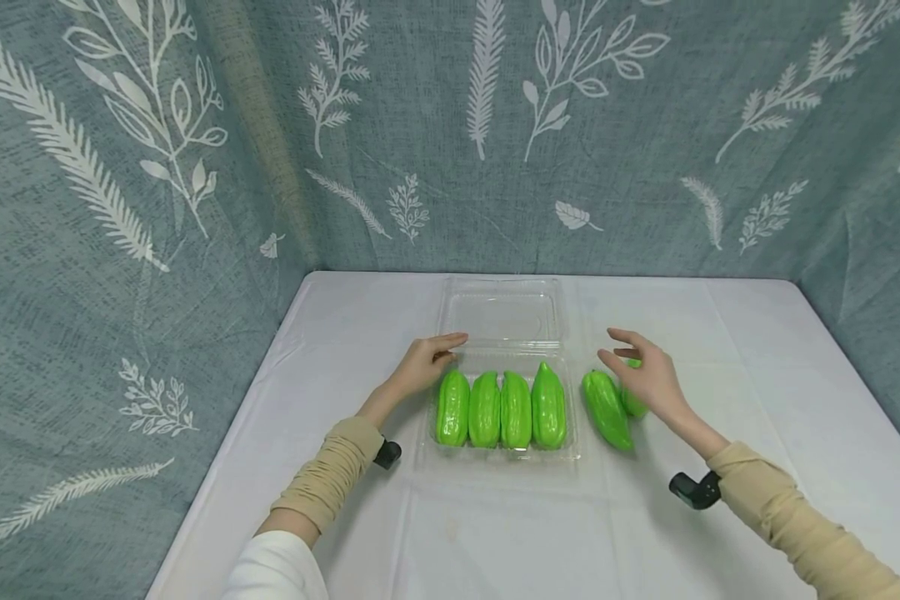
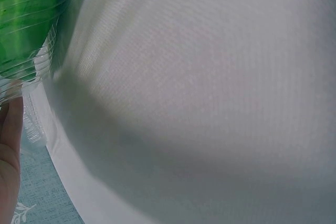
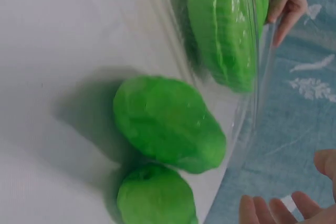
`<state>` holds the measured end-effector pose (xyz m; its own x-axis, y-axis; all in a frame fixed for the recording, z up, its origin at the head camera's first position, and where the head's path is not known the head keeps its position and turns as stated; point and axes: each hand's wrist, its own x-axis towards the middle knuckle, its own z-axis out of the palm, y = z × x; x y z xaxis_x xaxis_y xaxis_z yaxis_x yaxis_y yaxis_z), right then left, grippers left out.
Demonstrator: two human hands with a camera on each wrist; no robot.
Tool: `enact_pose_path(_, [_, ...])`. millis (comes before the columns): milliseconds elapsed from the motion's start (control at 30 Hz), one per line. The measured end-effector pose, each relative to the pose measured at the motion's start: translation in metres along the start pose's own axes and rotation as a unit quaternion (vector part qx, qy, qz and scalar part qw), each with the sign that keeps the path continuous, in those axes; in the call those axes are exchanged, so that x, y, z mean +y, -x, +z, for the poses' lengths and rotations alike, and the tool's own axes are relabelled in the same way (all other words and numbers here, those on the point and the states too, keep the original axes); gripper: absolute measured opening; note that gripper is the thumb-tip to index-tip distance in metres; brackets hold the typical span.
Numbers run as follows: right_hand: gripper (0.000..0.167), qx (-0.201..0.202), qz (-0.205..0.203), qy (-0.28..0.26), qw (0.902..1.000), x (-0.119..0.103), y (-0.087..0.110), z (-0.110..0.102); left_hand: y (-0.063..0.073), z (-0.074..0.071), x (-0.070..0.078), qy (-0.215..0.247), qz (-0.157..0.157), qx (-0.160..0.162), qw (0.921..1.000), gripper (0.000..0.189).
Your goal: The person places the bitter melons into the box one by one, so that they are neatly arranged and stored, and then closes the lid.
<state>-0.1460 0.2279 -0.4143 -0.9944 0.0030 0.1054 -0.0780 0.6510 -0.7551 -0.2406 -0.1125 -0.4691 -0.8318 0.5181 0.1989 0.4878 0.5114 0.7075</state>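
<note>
A clear plastic clamshell container [image 1: 502, 354] lies with its lid folded back. Several long green vegetable-like pieces [image 1: 516, 408], glossy and ribbed, lie side by side in its tray. At the tray's back left corner my left hand [image 1: 420, 362] holds the edge between thumb and fingers; in the left wrist view only part of that hand [image 2: 9, 166] shows. My right hand [image 1: 648, 375] hovers with parted fingers above two loose green pieces right of the container. The nearer loose piece [image 1: 607, 410] shows whole; the hand partly covers the other [image 1: 633, 400].
The white-covered table [image 1: 510, 533] extends around the container. Behind and beside it hangs a blue-green curtain [image 1: 435, 125] with white leaf prints. The transparent lid [image 1: 502, 312] lies flat toward the table's back edge.
</note>
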Motion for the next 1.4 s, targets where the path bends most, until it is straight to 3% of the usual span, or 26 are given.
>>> enact_pose_path(400, [0.048,0.090,-0.025,0.003,0.9956,0.023,-0.010,-0.004,0.000,0.000,0.001,0.003,-0.004,-0.004,1.0000,0.039])
enact_pose_path(700, [0.049,0.095,0.006,0.024,0.9952,0.029,-0.012,-0.018,0.000,0.000,0.000,0.005,-0.011,-0.005,0.9999,0.040])
enact_pose_path(1033, [0.055,0.062,0.068,0.052,0.9945,0.047,-0.012,-0.025,0.001,0.000,0.000,0.002,-0.009,-0.006,0.9999,0.039])
enact_pose_path(1400, [0.065,-0.052,0.109,0.072,0.9900,0.058,-0.017,-0.022,0.001,-0.001,0.000,-0.001,0.005,0.001,1.0000,0.038])
